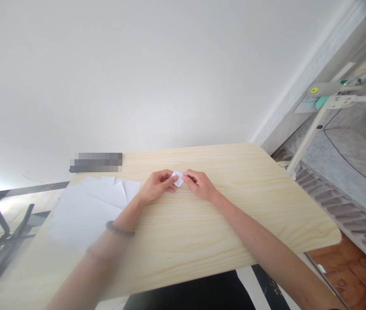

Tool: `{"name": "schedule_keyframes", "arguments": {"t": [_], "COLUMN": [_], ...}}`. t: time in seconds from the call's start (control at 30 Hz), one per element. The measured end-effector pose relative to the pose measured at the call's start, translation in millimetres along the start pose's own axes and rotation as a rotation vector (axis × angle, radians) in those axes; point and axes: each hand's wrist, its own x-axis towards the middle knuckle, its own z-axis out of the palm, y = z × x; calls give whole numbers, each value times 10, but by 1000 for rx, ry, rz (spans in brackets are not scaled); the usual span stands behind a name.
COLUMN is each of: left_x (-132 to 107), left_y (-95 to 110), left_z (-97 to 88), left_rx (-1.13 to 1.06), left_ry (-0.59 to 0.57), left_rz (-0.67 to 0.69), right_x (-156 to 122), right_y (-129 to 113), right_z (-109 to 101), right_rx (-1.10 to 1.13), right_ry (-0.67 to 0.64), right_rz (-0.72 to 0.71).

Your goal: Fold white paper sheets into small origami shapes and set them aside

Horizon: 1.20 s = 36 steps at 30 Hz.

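White folded paper, tiny little thing, sits between both hands just about mid-worktop; can't tell if it touches the surface or is held slightly above. Left hand has its thumb laid over one side, fingers curled loosely around. Right hand is pinching the opposite edge, thumb and fingertips closed up tight.

What could go wrong? I'd guess a skewed crease, if one pinch slips while the other pulls. Tugging both ways could also tear a corner or pop a fold open, since there's so little to grip.

As for which way it points: looks roughly diamond-ish, one corner aimed back at the person, with the sides running toward each hand. No obvious long axis imo, and fingers cover part of the outline.

Further out, loose sheets are spread in an overlapping pile left of the hands, with a pixelated dark object just behind them, by the wall.
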Motion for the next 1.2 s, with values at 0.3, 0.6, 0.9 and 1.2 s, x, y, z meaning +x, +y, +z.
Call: {"name": "schedule_keyframes", "arguments": {"t": [0.3,0.6,0.9,1.2], "left_x": [-8,-6,9,27], "left_y": [13,-26,-36,-11], "left_z": [-11,14,-14,-11], "left_rx": [69,181,139,-97], "left_ry": [104,105,141,202], "left_rz": [23,58,53,97], "right_x": [4,-3,6,-2], "right_y": [-50,-47,-37,16], "right_z": [31,56,58,56], "right_rx": [35,-27,-40,125], "right_ry": [57,78,139,241], "right_rz": [-7,-87,-49,135]}}
